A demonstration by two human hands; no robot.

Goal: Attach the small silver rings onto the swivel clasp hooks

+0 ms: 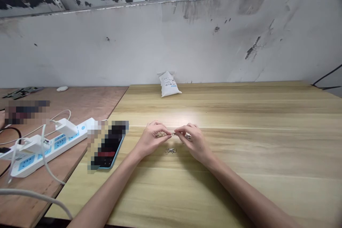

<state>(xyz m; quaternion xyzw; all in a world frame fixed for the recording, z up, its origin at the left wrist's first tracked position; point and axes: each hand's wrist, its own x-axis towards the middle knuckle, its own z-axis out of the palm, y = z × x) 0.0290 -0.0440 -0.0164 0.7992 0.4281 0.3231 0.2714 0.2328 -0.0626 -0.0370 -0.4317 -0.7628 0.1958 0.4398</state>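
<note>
My left hand (152, 138) and my right hand (194, 141) meet above the wooden table with fingertips pinched. Between them is a small silver metal ring (173, 134), both hands gripping it; its exact shape is partly covered by the fingers. Several metal rings (160, 134) show by the left palm, partly hidden. Beside the right fingers are shiny metal clasps (188, 136); whether they lie on the table or hang from the hand I cannot tell. Just below, between the hands, a silver swivel clasp (171, 150) lies on the wood.
A phone (112, 146), partly blurred out, lies left of my left hand. Farther left, a white power strip (56, 146) with chargers and cables rests on a reddish-brown table (80, 101). A white plastic packet (169, 84) stands at the back against the wall.
</note>
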